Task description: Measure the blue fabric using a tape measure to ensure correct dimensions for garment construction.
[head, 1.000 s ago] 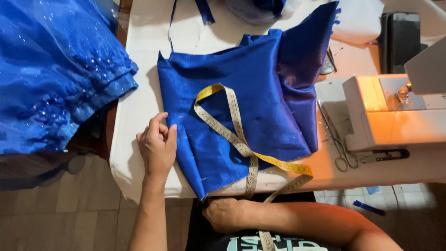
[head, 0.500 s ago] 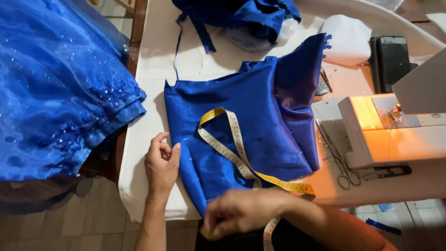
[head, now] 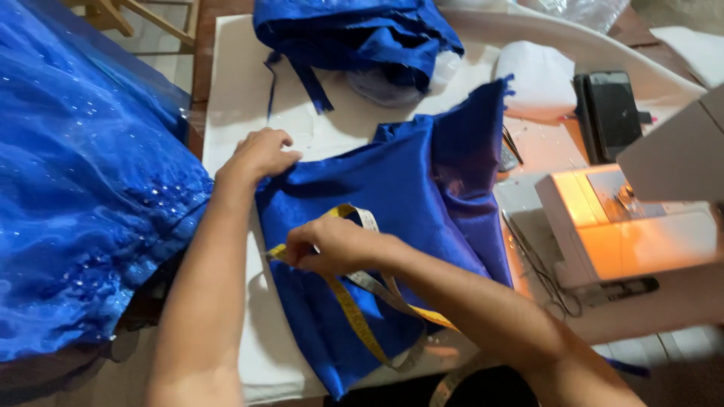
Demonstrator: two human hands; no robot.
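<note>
A piece of blue satin fabric (head: 407, 203) is spread on the white table (head: 226, 90), beside a sewing machine (head: 626, 226). Its upper left corner is gripped by the curled fingers of the left hand (head: 258, 155). A yellow measuring tape (head: 354, 301) lying across the fabric is pinched near its end by the right hand (head: 324, 245).

Shiny royal-blue fabric (head: 407, 196), yellow tape measure (head: 354, 313), sequinned blue gown (head: 83, 203), white table (head: 226, 98).
</note>
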